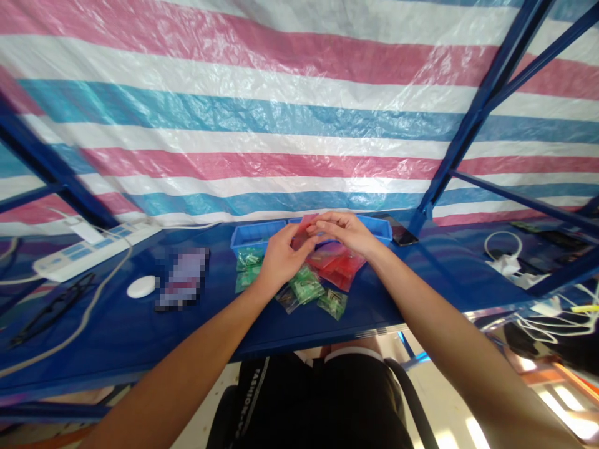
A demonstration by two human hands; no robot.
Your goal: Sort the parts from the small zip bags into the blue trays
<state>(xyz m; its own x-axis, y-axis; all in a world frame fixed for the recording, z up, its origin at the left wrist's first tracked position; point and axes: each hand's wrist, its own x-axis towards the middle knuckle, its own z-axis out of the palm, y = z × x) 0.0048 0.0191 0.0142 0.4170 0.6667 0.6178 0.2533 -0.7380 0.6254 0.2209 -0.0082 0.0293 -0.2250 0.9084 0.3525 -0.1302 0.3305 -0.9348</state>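
Note:
Between my two hands is a small red plastic bag, its upper edge sticking up past my fingers. My left hand closes its thumb and fingers on the bag from the left. From the right, my right hand reaches over with its fingertips pressed at the same bag. Under and beside my right hand lie several flat red bags. Below my left hand are green bags with small pieces inside, and another green bag lies nearer the front edge. What the held bag contains is hidden.
Behind my hands stand a blue tray and a second blue tray. A dark phone lies to the right. On the left are a power strip, a white round object, a blurred-out phone-like item and black glasses.

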